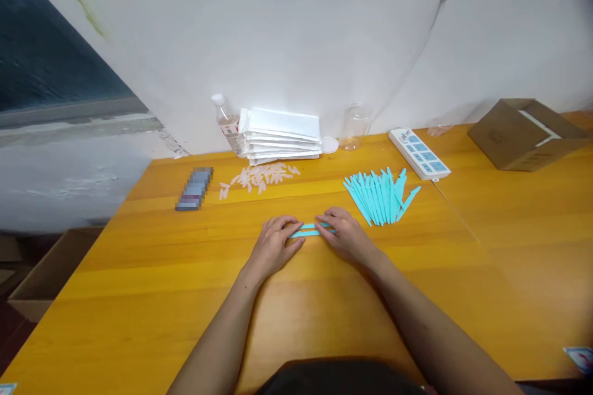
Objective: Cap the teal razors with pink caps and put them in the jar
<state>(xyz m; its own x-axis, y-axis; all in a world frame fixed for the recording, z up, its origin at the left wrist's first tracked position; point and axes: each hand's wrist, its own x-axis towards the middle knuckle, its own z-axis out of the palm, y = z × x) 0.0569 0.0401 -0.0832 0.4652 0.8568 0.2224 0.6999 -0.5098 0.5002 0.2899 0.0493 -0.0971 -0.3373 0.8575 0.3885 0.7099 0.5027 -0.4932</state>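
Two thin turquoise plastic strips lie side by side on the table in front of me, one just beyond the other. My left hand has its thumb and fingers closed around their left ends. At the right ends, my right hand pinches the strips, and its fingers hide the tips. A fanned pile of similar turquoise strips lies just beyond my right hand, with a loose one at its right side. Farther back on the left are many small pale pink pieces, spread in a loose heap.
White padded envelopes are stacked against the wall beside a bottle. A clear jar, a white lid and a power strip stand nearby. An open cardboard box is far right; a blurred phone lies left.
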